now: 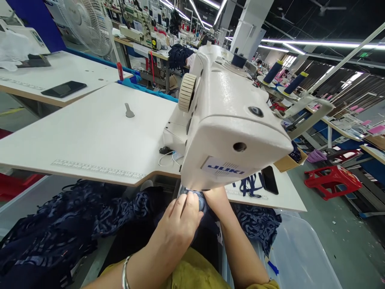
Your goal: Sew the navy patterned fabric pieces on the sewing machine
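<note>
A white JUKI sewing machine [228, 120] stands on a white table [90, 132]; its head hides the needle area. Under its front end lies dark blue patterned fabric [197, 200]. My left hand [179, 220], with a bracelet on the wrist, is closed, pinching the fabric at the machine's front edge. My right hand [218, 200] reaches under the machine head beside it; its fingers are hidden by the machine. More of the same fabric [60, 224] is heaped at lower left and hangs at right [258, 224].
A black phone [269, 180] lies on the table right of the machine; another phone [63, 88] lies on the far table. Blue thread cones [272, 72] stand behind the machine. A fan [87, 24] is at back left, a red stool [332, 181] at right, a clear bin [300, 257] at lower right.
</note>
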Available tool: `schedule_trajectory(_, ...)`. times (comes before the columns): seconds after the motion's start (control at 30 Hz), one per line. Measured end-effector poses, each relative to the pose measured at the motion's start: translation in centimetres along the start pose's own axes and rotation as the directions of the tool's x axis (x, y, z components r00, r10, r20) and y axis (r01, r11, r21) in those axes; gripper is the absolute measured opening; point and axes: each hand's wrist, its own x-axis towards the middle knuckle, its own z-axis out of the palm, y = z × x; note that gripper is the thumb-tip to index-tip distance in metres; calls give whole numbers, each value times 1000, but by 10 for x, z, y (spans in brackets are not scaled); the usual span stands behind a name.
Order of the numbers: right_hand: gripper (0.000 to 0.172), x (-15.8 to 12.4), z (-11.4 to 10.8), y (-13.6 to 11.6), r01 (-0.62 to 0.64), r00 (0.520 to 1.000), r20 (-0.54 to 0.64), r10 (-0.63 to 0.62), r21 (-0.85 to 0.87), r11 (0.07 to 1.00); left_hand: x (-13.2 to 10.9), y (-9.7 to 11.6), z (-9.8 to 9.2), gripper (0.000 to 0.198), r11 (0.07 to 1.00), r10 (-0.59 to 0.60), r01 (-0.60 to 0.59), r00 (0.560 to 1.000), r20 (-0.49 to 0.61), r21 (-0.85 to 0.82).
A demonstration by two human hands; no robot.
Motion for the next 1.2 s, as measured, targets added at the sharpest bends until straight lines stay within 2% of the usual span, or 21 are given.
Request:
schedule_trajectory(0.3, 31, 3, 3, 3, 2, 999, -41, -3, -12, 1000, -8, 0, 4, 35, 997, -64, 63, 998, -12, -32)
schedule_trajectory(0.4, 29, 3, 3, 1, -14, 998, -55, 13, -16, 1000, -8, -1, 5, 35, 998, -38, 37, 999, -24, -53)
schedule_trajectory(0.57, 26, 4, 2, 1, 7, 1000, -17, -7, 27, 1000, -5, -3, 3, 30, 998, 23, -26, 999, -41, -55)
schedule_trajectory(0.7, 18, 2, -1, 6, -55, 998, 9, 55, -5, 998, -4, -4, 1, 27, 997, 68, -69, 998, -17, -40)
schedule_trajectory(1.0, 12, 2, 0, 11, -62, 997, -50, 62, -10, 998, -1, -5, -1, 27, 997, 54, -53, 999, 9, -62)
schedule_trajectory(1.2, 15, 4, 0, 12, -59, 997, -57, 59, -5, 998, 3, -6, -1, 29, 996, 44, -41, 998, 34, -77)
